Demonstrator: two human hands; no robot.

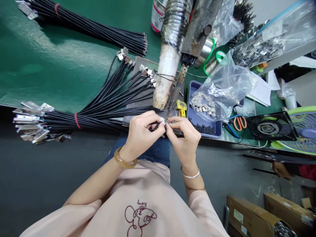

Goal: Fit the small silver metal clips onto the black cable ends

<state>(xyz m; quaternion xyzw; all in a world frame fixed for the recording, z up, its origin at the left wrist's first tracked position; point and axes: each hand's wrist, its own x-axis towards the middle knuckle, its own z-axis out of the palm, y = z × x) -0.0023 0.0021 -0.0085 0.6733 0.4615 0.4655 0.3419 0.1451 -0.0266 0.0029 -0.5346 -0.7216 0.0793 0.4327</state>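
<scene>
The left forearm [95,181] slants inward, the right forearm [194,183] points straighter ahead; left hand [144,130] and right hand [184,134] nearly meet, thumbs [158,131] and fingers [176,125] bent and pinching.

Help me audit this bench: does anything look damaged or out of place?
The duct is stained brown around its mouth, below whiter wrapping, so it looks dirty or scorched. The bag sprawls beyond the tray, which looks untidy.

Cables [103,117], near left: smooth, plastic-looking jackets; connectors [31,118], bright metal. Bench top [61,82], I note, smooth and glossy. Duct [163,79], centre: rough, stained near end. Tray [218,131], right: smooth plastic; bag [229,79], crinkled, glossy plastic.
</scene>
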